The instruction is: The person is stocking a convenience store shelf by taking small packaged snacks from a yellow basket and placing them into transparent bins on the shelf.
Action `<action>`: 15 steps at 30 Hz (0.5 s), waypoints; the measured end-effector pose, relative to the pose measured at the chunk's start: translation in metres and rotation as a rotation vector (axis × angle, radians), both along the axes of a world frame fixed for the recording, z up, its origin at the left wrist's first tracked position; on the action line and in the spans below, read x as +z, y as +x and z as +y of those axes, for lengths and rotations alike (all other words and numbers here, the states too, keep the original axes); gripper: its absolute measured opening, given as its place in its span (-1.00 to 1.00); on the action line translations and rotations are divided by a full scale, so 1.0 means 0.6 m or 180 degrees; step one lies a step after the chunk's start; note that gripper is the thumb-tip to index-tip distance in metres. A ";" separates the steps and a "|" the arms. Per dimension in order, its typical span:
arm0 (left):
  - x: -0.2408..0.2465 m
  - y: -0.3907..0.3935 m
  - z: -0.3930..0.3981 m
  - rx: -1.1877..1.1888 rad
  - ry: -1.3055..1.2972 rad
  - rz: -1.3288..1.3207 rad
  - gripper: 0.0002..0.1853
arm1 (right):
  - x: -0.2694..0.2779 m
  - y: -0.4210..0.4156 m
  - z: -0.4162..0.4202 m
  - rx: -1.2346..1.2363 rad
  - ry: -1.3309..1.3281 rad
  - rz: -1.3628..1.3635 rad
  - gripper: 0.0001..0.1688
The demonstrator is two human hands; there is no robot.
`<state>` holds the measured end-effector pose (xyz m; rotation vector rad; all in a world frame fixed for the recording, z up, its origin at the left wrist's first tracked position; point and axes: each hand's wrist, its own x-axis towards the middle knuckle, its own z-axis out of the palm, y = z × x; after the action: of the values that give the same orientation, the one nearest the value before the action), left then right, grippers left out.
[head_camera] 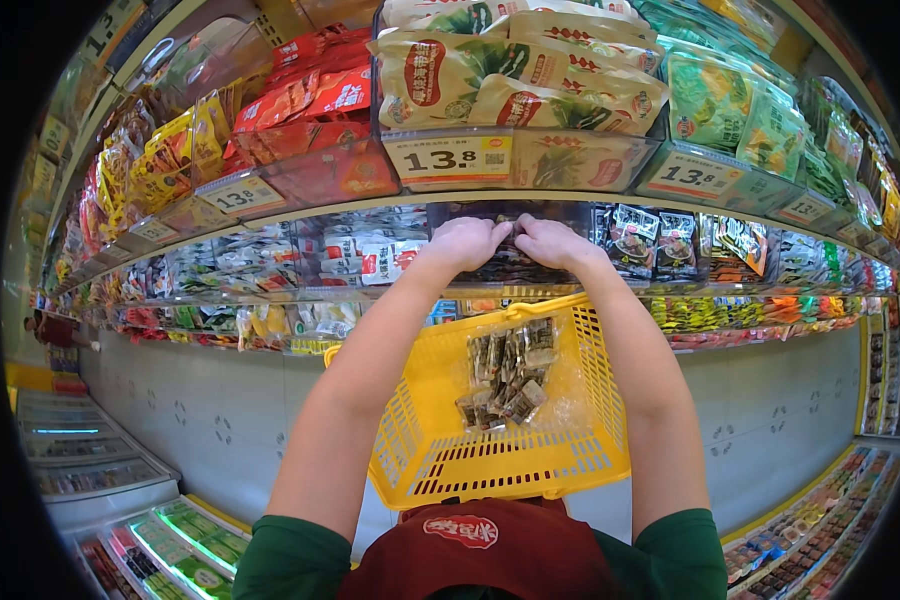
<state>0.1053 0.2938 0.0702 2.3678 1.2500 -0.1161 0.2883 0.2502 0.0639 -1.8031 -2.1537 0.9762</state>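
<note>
My left hand [465, 241] and my right hand [553, 240] reach side by side into a shelf bin of small dark snack packets [521, 266]. Their fingertips nearly meet over the packets, and the fingers curl inward. Whether either hand grips a packet is hidden. Below my forearms, a yellow plastic shopping basket [420, 390] sits tilted in front of my body. Inside it lie several small dark snack packets [506, 367], along with clear plastic wrapping [574, 401].
Above my hands, an upper shelf holds beige snack bags [521, 67], red bags [319, 90] and green bags [727, 105] behind clear bins. White packets [375, 259] flank the dark bin on its left, black packets [645, 240] on its right. A person [56, 328] is far left.
</note>
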 end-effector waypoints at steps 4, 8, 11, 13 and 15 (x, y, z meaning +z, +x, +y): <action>0.002 0.004 -0.022 -0.0006 0.0518 -0.0164 -0.44 | -0.001 0.009 -0.012 -0.0177 0.0677 0.0136 -0.51; -0.015 -0.007 -0.031 0.0094 0.0815 -0.0215 -0.47 | 0.088 -0.018 -0.085 -0.0592 0.1803 0.0923 -0.76; -0.023 -0.008 -0.030 0.0196 0.0788 -0.0190 -0.47 | 0.146 -0.028 -0.204 -0.0410 0.0793 0.1671 -0.85; -0.021 -0.006 -0.034 0.0172 0.0818 -0.0216 -0.46 | 0.130 -0.040 -0.262 -0.0166 0.0167 0.1430 -0.83; -0.021 -0.001 -0.034 0.0157 0.0847 -0.0242 -0.46 | 0.042 -0.052 -0.291 -0.0327 -0.0010 0.0688 -0.75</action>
<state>0.1049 0.2735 0.0573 2.5339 1.3581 0.1645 0.2568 0.0757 0.0891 -1.7033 -1.9138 1.0947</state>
